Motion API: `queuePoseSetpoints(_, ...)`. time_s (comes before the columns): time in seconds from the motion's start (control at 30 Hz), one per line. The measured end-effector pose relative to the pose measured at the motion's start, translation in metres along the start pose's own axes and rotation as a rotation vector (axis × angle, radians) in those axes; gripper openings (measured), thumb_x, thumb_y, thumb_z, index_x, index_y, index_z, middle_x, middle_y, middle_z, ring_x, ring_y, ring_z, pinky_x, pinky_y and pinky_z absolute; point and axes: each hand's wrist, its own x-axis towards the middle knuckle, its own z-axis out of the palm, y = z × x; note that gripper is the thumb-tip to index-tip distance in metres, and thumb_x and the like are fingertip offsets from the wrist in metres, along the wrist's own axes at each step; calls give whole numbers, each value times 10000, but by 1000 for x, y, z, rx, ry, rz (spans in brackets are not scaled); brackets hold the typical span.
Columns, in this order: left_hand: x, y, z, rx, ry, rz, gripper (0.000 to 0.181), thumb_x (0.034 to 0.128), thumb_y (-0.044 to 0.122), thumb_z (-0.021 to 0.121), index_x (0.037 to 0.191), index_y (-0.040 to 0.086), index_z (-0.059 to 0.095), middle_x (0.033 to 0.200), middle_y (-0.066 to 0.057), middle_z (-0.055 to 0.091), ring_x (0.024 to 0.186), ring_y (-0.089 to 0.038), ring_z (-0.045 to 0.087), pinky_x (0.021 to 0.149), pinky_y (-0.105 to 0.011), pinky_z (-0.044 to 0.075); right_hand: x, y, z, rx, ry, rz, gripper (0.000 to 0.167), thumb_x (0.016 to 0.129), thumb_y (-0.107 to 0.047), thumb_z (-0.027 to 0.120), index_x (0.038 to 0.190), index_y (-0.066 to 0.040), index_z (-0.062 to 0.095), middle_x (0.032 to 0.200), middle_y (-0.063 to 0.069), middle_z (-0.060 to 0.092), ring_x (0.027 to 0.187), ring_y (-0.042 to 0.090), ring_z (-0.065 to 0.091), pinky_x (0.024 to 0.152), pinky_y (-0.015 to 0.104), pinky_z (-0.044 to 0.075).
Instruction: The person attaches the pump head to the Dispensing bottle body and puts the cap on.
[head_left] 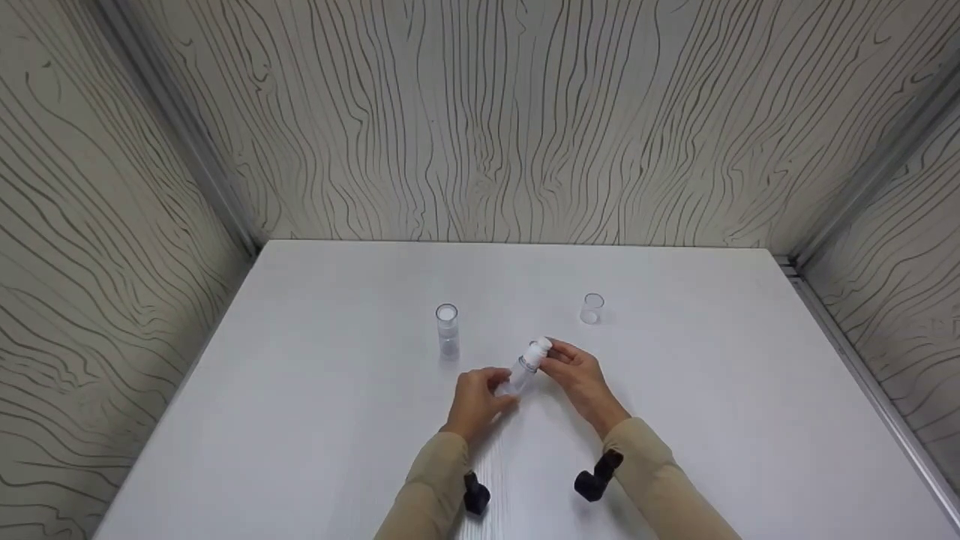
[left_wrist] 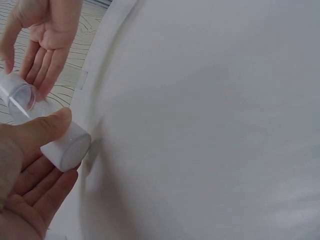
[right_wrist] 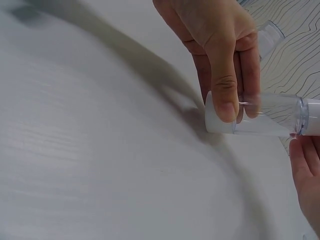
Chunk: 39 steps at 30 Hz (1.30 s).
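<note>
inwardly angled, left hand (head_left: 475,401) and right hand (head_left: 581,378) hold a bottle (head_left: 522,373).

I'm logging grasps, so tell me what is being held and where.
A clear bottle with a white top: the left grip holds it near its white base, the right grip by the white top.

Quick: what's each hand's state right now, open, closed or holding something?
Left hand: closed, gripping the lower part of the clear bottle.
Right hand: closed, pinching the bottle's white top.
</note>
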Motion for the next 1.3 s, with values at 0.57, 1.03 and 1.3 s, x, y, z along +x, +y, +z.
queuePoseSetpoints(0.57,0,1,-1,25,3,-37,352,743,74,795,1078,3,710,1028,-122,751,885,-165,691,790,-276,570,2,0,8,-95,108,-41,391,813,28,692,1180,112,589,1007,31,735,874,22,662,779,151,547)
queuePoseSetpoints(1.03,0,0,1,-3,0,-12,357,740,56,794,1079,-12,705,1040,-141,746,943,-216,706,838,-309,576,5,1,14,-148,203,-7,339,771,-40,763,1072,56,640,873,-41,689,827,55,626,728,157,525)
queuePoseSetpoints(1.3,0,-1,0,11,4,8,354,735,51,794,1072,-15,708,1034,-140,747,952,-230,706,848,-317,574,4,1,15,-123,189,-21,360,779,-20,748,1098,84,617,841,-58,671,803,40,622,719,155,533)
